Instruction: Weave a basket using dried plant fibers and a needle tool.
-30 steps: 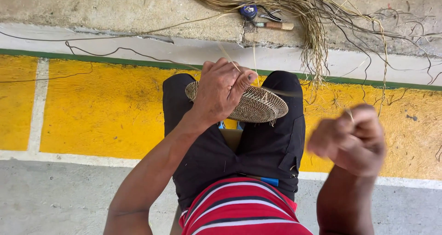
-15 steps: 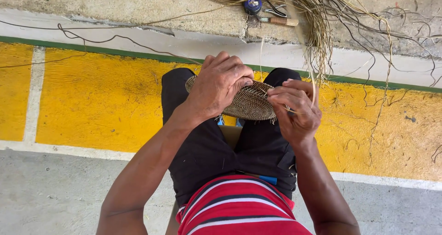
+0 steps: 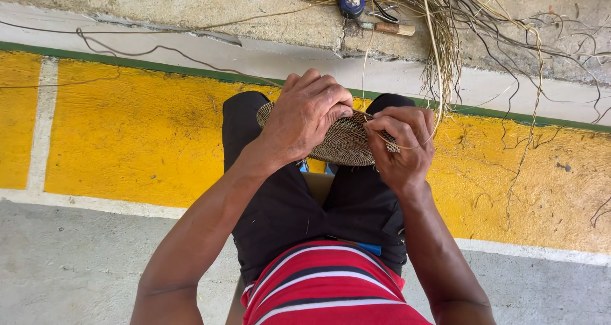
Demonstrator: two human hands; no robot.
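Woven disc (image 3: 344,145) on knees, left hand (image 3: 305,115) clasping top, right hand (image 3: 402,148) pinching rim w/ strand (image 3: 407,143).

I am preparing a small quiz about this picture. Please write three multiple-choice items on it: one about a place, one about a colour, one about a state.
1. Where does the woven disc rest?
A. on the person's knees
B. on the grey floor
C. on the ledge

2. What colour is the wide painted band under the legs?
A. blue
B. yellow
C. red

3. How is the left hand placed?
A. hanging free
B. pressed on top of the disc
C. holding a knife

Answers: 1 A, it lies across the black trousers; 2 B, yellow between white lines; 3 B, while the right hand pinches a straw strand at the rim.
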